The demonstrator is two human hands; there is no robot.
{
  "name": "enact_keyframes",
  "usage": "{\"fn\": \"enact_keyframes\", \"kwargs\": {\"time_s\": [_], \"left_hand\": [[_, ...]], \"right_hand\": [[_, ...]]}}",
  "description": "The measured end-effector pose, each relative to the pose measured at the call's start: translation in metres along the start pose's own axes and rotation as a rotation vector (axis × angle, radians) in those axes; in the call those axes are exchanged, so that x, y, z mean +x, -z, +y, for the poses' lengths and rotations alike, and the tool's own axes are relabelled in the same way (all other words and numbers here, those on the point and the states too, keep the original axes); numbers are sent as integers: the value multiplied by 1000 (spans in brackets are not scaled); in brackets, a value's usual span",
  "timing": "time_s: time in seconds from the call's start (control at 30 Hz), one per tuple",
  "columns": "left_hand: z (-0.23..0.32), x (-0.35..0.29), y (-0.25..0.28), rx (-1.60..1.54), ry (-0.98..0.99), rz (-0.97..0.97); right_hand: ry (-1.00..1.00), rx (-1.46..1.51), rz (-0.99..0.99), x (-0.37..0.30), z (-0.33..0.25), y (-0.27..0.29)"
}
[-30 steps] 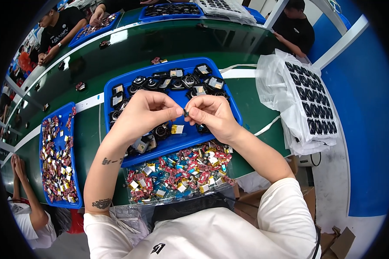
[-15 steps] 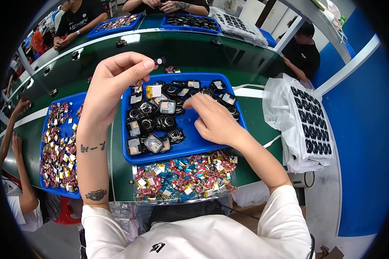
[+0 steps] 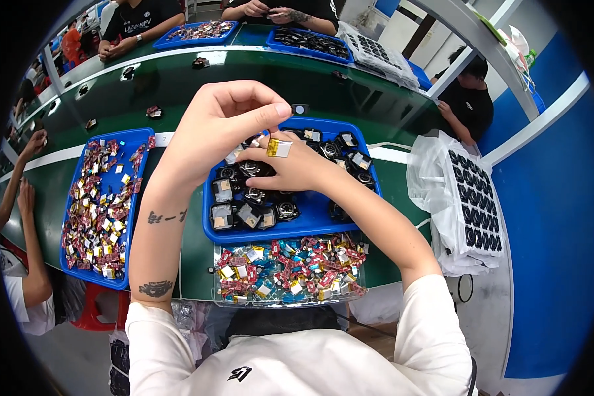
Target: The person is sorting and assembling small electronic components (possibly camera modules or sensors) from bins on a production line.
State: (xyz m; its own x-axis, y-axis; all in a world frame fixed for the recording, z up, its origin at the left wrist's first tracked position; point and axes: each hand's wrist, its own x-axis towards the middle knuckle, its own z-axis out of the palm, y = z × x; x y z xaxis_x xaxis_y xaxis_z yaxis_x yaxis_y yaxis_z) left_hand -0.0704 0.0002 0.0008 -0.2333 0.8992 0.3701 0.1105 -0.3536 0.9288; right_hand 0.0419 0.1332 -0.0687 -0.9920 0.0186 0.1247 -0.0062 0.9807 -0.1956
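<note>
Left hand [image 3: 234, 119] pinches a small black part [image 3: 299, 109] above the blue tray's [image 3: 320, 208] far side; right hand [image 3: 297, 165] spreads over watch cases [image 3: 286, 210] inside — grip indeterminate — work apparently midway, many cases left.

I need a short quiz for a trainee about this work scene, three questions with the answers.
1. True or false: the left hand pinches a small black piece.
2. Which hand is over the blue tray of black watch-like cases?
3. Choose: in the picture, the clear tray of small parts lies (a) above, (b) below, (c) right of that blue tray.

Key: 1. True. 2. The right hand. 3. b.
</note>
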Motion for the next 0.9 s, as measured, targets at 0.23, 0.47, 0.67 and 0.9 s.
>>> {"fn": "enact_keyframes", "kwargs": {"time_s": [0.23,0.47,0.67,0.9], "left_hand": [[-2,1,-10,47,-11,-44],[-8,3,-17,89,34,-55],[-6,3,-20,78,42,-40],[-19,0,-31,177,-94,131]], "right_hand": [[36,151,112,-58,5,-5],[-23,233,310,-84,3,-4],[-260,698,549,-70,8,3],[-248,1271,710,-47,-13,44]]}}
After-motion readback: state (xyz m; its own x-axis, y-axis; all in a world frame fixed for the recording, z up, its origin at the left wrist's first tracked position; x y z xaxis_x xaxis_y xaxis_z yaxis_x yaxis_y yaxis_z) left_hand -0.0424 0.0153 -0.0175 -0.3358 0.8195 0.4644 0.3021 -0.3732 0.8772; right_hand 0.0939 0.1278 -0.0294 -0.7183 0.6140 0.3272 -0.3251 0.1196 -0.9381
